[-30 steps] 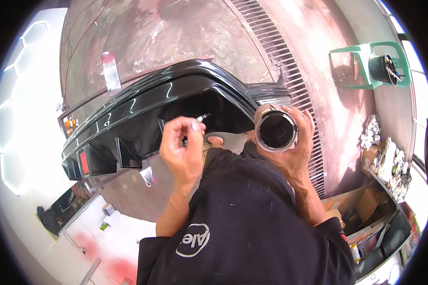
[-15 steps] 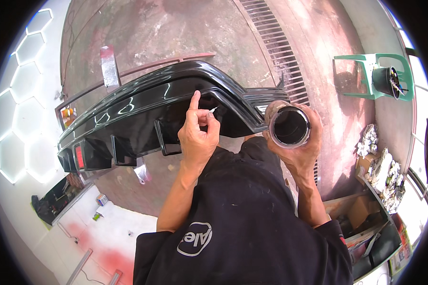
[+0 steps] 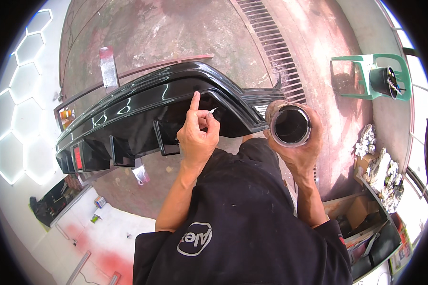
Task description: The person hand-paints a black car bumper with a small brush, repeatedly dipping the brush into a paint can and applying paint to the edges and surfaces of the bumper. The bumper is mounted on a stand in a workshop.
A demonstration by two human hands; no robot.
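My left hand hovers over a glossy black car bumper. Its index finger points up and away while thumb and bent fingers pinch a small, thin thing with a pale tip. The rest of that thing is hidden in the fingers. My right hand is wrapped round a stained paint cup, at the right end of the bumper. Dark paint coats the cup's inside; how full it is I cannot tell. Fins and a red insert mark the bumper's lower left.
The bumper rests on a metal stand with taped arms. A floor grate runs beyond it. At right stands a green plastic chair bearing a black bucket. Crumpled masking material lies by an open cabinet.
Both hands keep nearly the same pose and grip. The view has shifted slightly, so the bumper and chair sit a little further left in it.
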